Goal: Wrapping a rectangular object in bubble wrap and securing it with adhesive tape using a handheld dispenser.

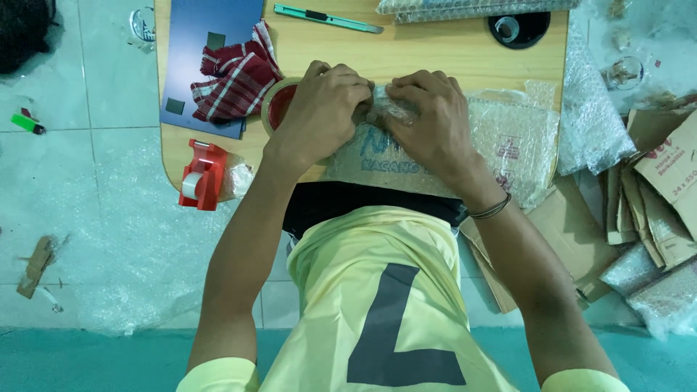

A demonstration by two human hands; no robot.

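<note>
A flat package wrapped in bubble wrap (508,141) lies on a low wooden table (435,51) in front of me. My left hand (323,109) and my right hand (428,116) both press down on the package's upper edge, fingertips meeting at its middle. Under my left hand sits a roll of packing tape with a red core (276,105). Whether my left hand grips the roll or only rests over it, I cannot tell.
A red tape dispenser (202,174) sits at the table's left corner. A red checked cloth (236,76) lies on a dark blue board (207,43). A green utility knife (327,18) and a black round object (517,29) lie at the far edge. Cardboard pieces (653,196) are piled at right.
</note>
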